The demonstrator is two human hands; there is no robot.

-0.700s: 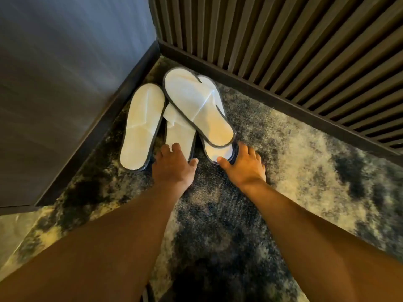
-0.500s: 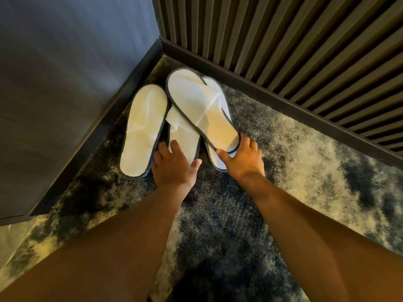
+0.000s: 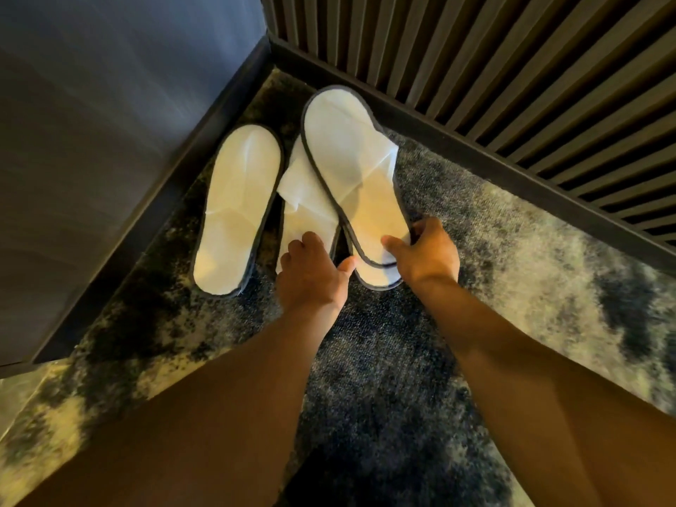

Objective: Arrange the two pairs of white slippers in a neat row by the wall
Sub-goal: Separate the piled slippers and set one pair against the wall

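Several white slippers with dark trim lie in the corner on the carpet. The leftmost slipper (image 3: 236, 210) lies flat beside the left wall. A middle slipper (image 3: 305, 203) is partly covered, and my left hand (image 3: 311, 274) rests on its heel with fingers spread. The top slipper (image 3: 351, 166) lies over a bottom slipper (image 3: 378, 274), of which only the heel shows. My right hand (image 3: 426, 252) pinches the top slipper's heel between thumb and fingers.
A smooth grey wall (image 3: 109, 122) with a dark skirting stands to the left. A slatted dark wall (image 3: 494, 67) runs along the back and right. Mottled grey and cream carpet (image 3: 512, 250) stretches to the right along the slatted wall.
My right hand has closed on the top slipper's heel and turned it straighter, toe toward the slatted wall. My left hand has moved forward onto the middle slipper's heel.
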